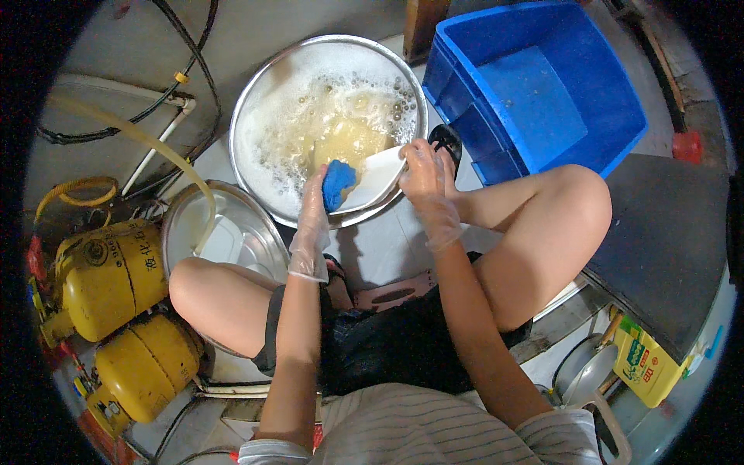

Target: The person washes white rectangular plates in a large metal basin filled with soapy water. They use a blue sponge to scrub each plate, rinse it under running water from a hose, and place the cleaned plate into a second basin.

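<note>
The blue tub (pixel 542 97) stands to your right, just beyond your bent knee, so swinging the right arm out wide could knock against its wall. The big metal basin (pixel 329 39) in front of you holds foamy, cloudy water; a slip here would likely splash it over the rim onto the floor, and wet tiles could then get slick under your feet. Yellow gas bottles (pixel 108 283) sit close to your left knee, where a sideways shift of the leg might bump them. Between them and the big basin, a smaller basin (pixel 260 252) has a hose (pixel 147 139) hanging into it, and a snag could pull that loose. The white dish (pixel 376 182) is held tilted above the big basin's near edge: your right hand (pixel 425 174) grips its right end, and your left hand (pixel 314 205) is closed around a blue cloth (pixel 336 184) against the other end. Those thin clear gloves are probably slippery when soapy, so hard rubbing could twist the dish from your right hand and send it against the metal rim, or the cloth could skid off.
</note>
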A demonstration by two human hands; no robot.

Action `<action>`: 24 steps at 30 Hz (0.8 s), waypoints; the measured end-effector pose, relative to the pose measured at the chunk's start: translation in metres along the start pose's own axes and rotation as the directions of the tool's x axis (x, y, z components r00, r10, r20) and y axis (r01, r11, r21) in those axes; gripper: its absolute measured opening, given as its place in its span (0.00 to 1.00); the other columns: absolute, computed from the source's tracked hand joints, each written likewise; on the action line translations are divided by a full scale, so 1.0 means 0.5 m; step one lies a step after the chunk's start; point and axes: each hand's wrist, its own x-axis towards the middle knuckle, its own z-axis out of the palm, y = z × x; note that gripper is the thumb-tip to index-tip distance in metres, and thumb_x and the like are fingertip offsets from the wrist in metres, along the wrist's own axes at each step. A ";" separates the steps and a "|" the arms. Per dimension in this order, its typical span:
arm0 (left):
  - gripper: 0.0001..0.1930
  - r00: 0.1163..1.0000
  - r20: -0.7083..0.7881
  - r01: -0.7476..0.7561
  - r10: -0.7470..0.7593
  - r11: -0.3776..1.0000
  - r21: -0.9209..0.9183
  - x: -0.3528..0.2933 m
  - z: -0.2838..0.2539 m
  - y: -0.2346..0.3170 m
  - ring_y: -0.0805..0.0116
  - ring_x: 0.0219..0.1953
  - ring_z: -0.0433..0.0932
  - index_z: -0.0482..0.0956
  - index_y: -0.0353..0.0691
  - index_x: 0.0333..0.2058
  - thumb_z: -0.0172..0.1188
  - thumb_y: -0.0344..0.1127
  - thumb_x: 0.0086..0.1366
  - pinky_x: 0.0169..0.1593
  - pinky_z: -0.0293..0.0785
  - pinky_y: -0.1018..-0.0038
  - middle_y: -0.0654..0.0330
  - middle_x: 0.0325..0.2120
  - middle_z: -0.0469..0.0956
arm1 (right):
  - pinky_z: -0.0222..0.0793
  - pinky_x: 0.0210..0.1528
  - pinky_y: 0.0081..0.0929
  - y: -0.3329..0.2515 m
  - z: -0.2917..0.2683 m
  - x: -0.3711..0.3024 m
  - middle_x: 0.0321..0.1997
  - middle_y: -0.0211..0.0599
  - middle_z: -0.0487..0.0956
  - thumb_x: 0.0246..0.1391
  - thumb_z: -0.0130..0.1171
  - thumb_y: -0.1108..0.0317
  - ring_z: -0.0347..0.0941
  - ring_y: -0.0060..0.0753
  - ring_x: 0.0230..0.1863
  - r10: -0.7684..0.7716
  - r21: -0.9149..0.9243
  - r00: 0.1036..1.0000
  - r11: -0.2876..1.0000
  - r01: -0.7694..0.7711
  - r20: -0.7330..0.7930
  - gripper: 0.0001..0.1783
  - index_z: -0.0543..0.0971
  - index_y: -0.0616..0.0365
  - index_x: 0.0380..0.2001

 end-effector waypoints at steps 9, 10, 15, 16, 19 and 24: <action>0.20 0.856 0.097 -0.510 0.507 0.799 0.319 -0.108 0.070 0.076 0.65 0.39 0.69 0.70 0.31 0.39 0.59 0.40 0.52 0.44 0.64 0.73 0.56 0.38 0.70 | 0.69 0.39 0.37 -0.038 -0.016 -0.013 0.31 0.48 0.76 0.37 0.59 0.64 0.72 0.49 0.36 0.188 0.091 0.893 0.965 -0.245 0.410 0.13 0.77 0.57 0.30; 0.18 0.788 0.114 -0.597 0.605 0.704 0.384 -0.099 0.082 0.063 0.58 0.40 0.66 0.71 0.34 0.37 0.59 0.40 0.51 0.46 0.61 0.69 0.55 0.37 0.69 | 0.69 0.39 0.38 -0.059 -0.012 -0.009 0.31 0.48 0.76 0.37 0.59 0.65 0.72 0.49 0.36 0.182 0.094 0.886 0.965 -0.243 0.426 0.13 0.77 0.57 0.30; 0.17 0.564 0.160 -0.742 0.810 0.412 0.528 -0.091 0.143 0.075 0.53 0.41 0.64 0.71 0.39 0.35 0.62 0.39 0.48 0.45 0.60 0.63 0.52 0.33 0.67 | 0.68 0.40 0.39 -0.054 0.047 -0.006 0.31 0.52 0.75 0.37 0.56 0.70 0.71 0.53 0.36 0.103 0.213 0.873 0.950 -0.228 0.477 0.11 0.77 0.61 0.28; 0.17 0.520 0.152 -0.743 0.841 0.358 0.565 -0.084 0.151 0.078 0.53 0.41 0.64 0.71 0.39 0.36 0.62 0.39 0.47 0.45 0.60 0.62 0.51 0.33 0.67 | 0.68 0.40 0.39 -0.055 0.053 -0.003 0.31 0.52 0.75 0.36 0.56 0.70 0.71 0.53 0.36 0.087 0.216 0.865 0.952 -0.219 0.495 0.11 0.77 0.62 0.28; 0.15 0.512 0.282 -0.747 0.811 0.258 0.612 -0.023 0.119 0.086 0.53 0.37 0.66 0.73 0.37 0.30 0.62 0.40 0.47 0.42 0.62 0.63 0.49 0.32 0.68 | 0.68 0.37 0.38 -0.073 0.033 0.002 0.28 0.54 0.75 0.34 0.56 0.69 0.72 0.52 0.34 0.049 0.215 0.863 0.960 -0.180 0.504 0.11 0.77 0.64 0.25; 0.13 0.748 0.256 -0.656 0.613 0.624 0.423 0.018 0.134 0.128 0.59 0.29 0.71 0.73 0.35 0.26 0.57 0.41 0.53 0.34 0.66 0.69 0.52 0.25 0.72 | 0.69 0.31 0.35 -0.105 -0.013 0.008 0.24 0.54 0.75 0.33 0.56 0.68 0.73 0.50 0.29 0.260 0.249 0.818 0.867 -0.431 0.513 0.14 0.76 0.66 0.27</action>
